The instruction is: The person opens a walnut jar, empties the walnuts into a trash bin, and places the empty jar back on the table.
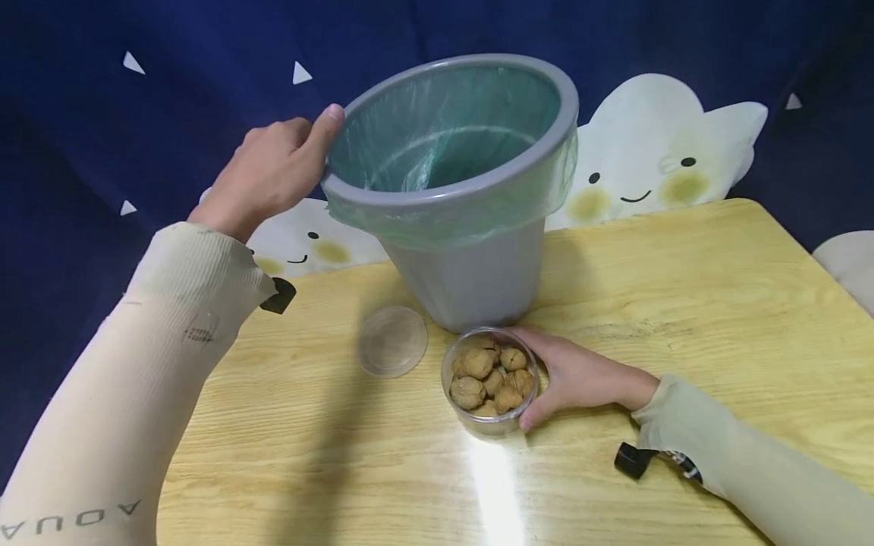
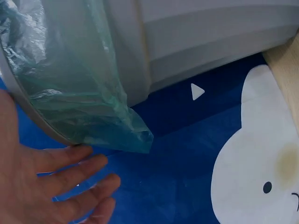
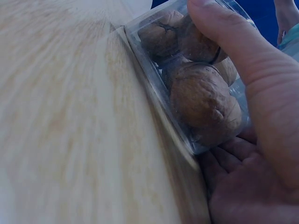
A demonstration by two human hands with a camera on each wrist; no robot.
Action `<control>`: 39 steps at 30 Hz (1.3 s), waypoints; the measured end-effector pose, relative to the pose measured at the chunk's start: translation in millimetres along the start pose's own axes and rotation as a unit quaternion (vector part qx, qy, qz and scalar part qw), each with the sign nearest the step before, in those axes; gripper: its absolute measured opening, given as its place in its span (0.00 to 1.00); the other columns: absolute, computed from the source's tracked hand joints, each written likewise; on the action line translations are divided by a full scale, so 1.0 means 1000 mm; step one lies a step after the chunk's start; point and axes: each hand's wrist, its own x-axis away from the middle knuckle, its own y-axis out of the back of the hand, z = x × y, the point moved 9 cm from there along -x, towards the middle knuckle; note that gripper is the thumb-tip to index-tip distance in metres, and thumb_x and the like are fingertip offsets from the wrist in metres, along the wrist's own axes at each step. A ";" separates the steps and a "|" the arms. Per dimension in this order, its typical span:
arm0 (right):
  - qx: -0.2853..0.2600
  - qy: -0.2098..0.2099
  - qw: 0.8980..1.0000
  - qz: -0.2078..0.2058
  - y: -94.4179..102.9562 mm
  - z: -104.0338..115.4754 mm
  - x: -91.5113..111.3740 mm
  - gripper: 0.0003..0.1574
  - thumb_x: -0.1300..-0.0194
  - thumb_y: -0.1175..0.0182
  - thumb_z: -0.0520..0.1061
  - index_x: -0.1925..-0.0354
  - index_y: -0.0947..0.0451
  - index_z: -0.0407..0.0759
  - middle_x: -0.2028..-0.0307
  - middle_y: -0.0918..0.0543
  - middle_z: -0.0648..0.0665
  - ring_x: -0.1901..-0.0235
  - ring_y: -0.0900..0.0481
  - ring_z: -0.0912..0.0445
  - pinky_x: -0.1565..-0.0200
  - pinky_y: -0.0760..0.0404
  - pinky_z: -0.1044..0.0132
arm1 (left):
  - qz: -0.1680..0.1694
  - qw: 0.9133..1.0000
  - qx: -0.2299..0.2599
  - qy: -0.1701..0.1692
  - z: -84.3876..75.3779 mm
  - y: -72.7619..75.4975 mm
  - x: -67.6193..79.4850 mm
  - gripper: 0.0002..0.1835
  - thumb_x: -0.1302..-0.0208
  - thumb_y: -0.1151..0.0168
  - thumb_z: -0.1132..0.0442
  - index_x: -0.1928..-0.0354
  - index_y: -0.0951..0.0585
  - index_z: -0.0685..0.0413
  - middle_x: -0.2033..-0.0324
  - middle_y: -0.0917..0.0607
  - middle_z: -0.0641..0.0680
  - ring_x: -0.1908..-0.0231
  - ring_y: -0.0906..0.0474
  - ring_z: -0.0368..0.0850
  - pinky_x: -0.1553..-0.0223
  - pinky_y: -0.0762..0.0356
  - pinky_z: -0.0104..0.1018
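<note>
A grey trash can (image 1: 471,265), lined with a thin green plastic bag (image 1: 464,220), stands on the table. At its left rim is my left hand (image 1: 273,167), the thumb tip touching the edge. In the left wrist view the left hand's fingers (image 2: 74,182) are loosely extended and spread beside the rim, one fingertip against it. My right hand (image 1: 580,371) grips a round clear plastic container (image 1: 493,428) from its right side, thumb at the front. Several walnuts (image 1: 478,364) fill the container, which is uncovered and sits on the tabletop.
A round clear lid (image 1: 392,341) lies flat left of the container, near the trash can's base. The wooden table (image 1: 683,303) reaches back to a dark blue curtain (image 1: 205,53) printed with white smiling clouds.
</note>
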 end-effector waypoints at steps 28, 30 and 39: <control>-0.002 -0.003 1.000 0.010 0.000 0.019 0.005 0.82 0.67 0.13 0.64 0.19 0.46 0.56 0.25 0.30 0.46 0.27 0.30 0.44 0.28 0.32 0.37 | 0.129 0.991 -0.008 0.044 0.002 -0.015 -0.007 0.30 0.22 0.70 0.39 0.33 0.37 0.52 0.44 0.31 0.57 0.32 0.38 0.59 0.33 0.40 0.64; 0.000 -0.003 1.000 0.009 0.001 0.018 0.006 0.81 0.66 0.13 0.64 0.20 0.46 0.56 0.25 0.31 0.46 0.27 0.30 0.44 0.28 0.32 0.36 | 0.116 0.992 -0.036 0.025 -0.002 -0.013 -0.011 0.28 0.21 0.70 0.42 0.36 0.34 0.56 0.43 0.30 0.60 0.33 0.37 0.61 0.32 0.42 0.65; -0.009 -0.009 1.000 0.012 -0.003 0.017 0.007 0.82 0.68 0.13 0.63 0.20 0.46 0.60 0.24 0.31 0.47 0.26 0.31 0.47 0.27 0.32 0.39 | 0.100 0.989 -0.112 0.000 -0.006 -0.011 -0.020 0.26 0.21 0.70 0.46 0.50 0.26 0.56 0.41 0.28 0.64 0.31 0.35 0.66 0.28 0.52 0.71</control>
